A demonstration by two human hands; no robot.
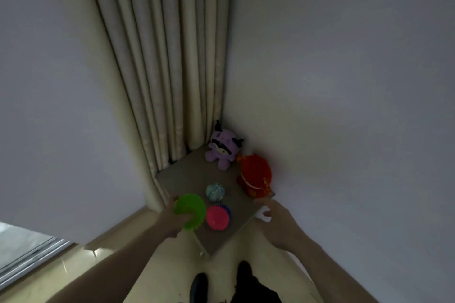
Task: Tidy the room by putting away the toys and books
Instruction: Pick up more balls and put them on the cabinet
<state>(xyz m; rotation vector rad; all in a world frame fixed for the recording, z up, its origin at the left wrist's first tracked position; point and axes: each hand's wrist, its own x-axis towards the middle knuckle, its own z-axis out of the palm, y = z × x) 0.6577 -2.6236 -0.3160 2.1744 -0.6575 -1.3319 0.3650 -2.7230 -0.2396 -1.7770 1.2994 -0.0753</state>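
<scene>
Left hand (pixel 172 219) grips the green ball (pixel 190 210), fingers curled beneath it, partly hidden. Right hand (pixel 278 219), fingers loosely spread, holds nothing; its fingertips lie just beside the red plush (pixel 254 176). A pink ball (pixel 216 215) half hides a blue one on the table (pixel 221 238).

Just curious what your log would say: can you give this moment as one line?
left hand: grips green ball | right hand: open by red plush | tray: pink ball, purple plush
</scene>
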